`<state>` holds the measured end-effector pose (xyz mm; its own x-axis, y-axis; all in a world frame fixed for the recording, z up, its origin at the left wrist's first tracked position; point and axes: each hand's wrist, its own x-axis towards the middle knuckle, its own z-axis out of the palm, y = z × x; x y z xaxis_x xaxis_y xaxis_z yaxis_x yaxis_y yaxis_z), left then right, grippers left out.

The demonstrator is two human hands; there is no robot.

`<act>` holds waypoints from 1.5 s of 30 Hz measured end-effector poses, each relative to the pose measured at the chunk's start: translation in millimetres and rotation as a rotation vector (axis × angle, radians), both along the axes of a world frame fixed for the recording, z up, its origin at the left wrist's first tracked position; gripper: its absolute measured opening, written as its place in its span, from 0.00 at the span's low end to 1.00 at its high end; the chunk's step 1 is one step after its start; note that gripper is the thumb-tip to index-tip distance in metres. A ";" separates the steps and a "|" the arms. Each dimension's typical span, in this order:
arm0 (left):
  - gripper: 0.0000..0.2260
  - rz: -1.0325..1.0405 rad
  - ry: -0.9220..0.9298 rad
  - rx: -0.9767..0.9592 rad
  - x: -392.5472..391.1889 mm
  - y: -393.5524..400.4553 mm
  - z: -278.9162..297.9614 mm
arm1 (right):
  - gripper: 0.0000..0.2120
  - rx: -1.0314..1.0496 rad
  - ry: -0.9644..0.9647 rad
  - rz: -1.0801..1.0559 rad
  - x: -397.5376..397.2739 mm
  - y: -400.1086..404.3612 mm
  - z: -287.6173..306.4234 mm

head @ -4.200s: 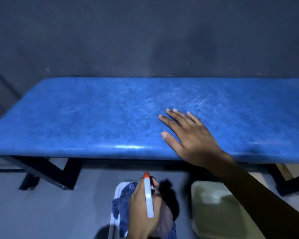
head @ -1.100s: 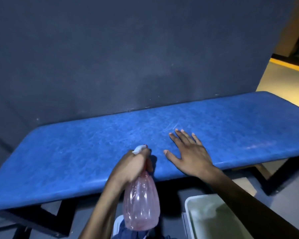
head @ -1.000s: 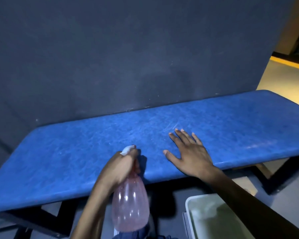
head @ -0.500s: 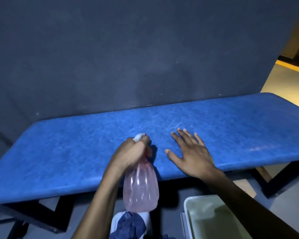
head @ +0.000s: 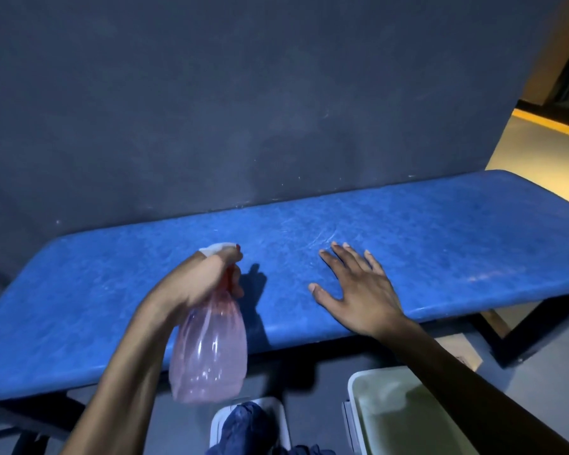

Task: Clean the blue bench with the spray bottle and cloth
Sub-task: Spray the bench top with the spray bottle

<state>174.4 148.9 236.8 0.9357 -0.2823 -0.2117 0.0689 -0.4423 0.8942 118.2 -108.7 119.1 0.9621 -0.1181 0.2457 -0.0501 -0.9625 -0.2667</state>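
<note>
With the left hand (head: 197,280) clamped around the spray bottle (head: 211,353) over the near edge of the bench (head: 440,244), better to mist evenly before fetching the cloth (head: 247,425) below; the right hand (head: 358,290) lies flat, fingers apart.

The left hand (head: 199,280) is curled tight in a grip while the right hand (head: 362,292) lies flat, fingers spread.

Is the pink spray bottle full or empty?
Nearly empty, as far as shows: the spray bottle, gripped in the left hand, looks clear throughout, with no liquid line visible.
</note>
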 end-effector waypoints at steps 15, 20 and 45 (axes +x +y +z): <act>0.21 -0.156 -0.038 0.178 -35.9 -39.7 -1.2 | 0.32 0.124 -0.090 0.026 -9.8 -17.0 14.7; 0.19 -0.185 -0.075 0.146 -34.5 -88.4 17.8 | 0.33 0.006 -0.041 -0.333 -22.9 -137.5 31.8; 0.11 -0.386 -0.161 0.209 2.4 -204.3 1.6 | 0.36 0.008 0.022 -0.433 -30.3 -196.0 -5.0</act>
